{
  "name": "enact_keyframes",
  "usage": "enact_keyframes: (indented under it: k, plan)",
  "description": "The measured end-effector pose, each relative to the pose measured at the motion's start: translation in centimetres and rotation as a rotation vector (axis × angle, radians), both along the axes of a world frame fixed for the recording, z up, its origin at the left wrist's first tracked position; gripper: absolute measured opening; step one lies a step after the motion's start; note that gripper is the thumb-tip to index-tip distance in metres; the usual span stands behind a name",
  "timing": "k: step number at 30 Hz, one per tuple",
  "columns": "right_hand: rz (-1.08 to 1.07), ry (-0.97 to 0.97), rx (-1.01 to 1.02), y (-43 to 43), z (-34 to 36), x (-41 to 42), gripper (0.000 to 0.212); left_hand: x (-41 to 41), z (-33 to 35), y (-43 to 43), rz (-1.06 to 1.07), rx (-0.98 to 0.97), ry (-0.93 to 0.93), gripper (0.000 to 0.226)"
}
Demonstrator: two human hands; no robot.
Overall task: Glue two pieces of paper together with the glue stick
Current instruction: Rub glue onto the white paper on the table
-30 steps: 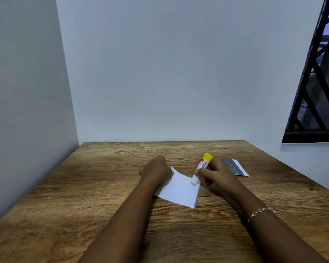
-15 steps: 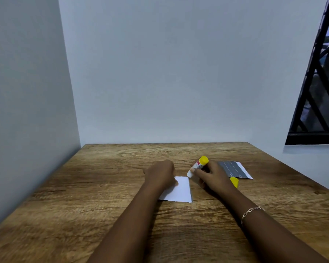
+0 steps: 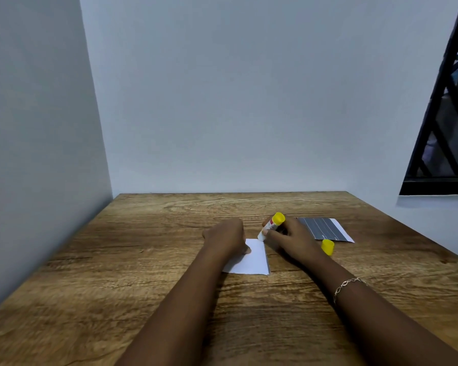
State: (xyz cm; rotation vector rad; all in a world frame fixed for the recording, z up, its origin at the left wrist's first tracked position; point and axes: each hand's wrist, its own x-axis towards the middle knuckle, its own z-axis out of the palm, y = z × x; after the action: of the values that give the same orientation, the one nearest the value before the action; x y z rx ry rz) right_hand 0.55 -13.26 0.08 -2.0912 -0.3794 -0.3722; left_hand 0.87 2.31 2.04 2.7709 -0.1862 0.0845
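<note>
A small white paper (image 3: 251, 258) lies flat on the wooden table (image 3: 143, 260). My left hand (image 3: 226, 237) rests on the paper's left part with fingers pressed down on it. My right hand (image 3: 292, 237) grips a glue stick (image 3: 271, 225) with a yellow end, tilted, its white tip touching the paper's far right corner. The yellow cap (image 3: 328, 247) lies on the table just right of my right hand. A second paper (image 3: 324, 229), dark grey with white lines and a white edge, lies flat behind the cap.
Grey walls close the table on the left and at the back. A black-barred window (image 3: 444, 114) is at the upper right. A thin bracelet (image 3: 347, 285) sits on my right wrist.
The white paper went from lifted and angled to lying flat. The glue stick's tip moved from the paper's right edge to its far right corner. The cap came into view.
</note>
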Motion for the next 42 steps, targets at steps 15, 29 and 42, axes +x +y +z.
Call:
enact_keyframes:
  k: [15, 29, 42]
  plan:
    - [-0.001, -0.005, -0.018, 0.1, 0.4, -1.6, 0.012, -0.1, 0.0, 0.1, -0.001, -0.021, 0.001, 0.028]
    - [0.058, -0.042, -0.158, 0.5, 0.9, -3.2, 0.015, 0.1, 0.0, 0.1, -0.001, -0.022, -0.018, 0.03]
    - [0.176, 0.003, -0.058, 0.0, 1.3, -3.3, 0.018, 0.7, 0.1, 0.7, -0.139, 0.105, -0.099, 0.034]
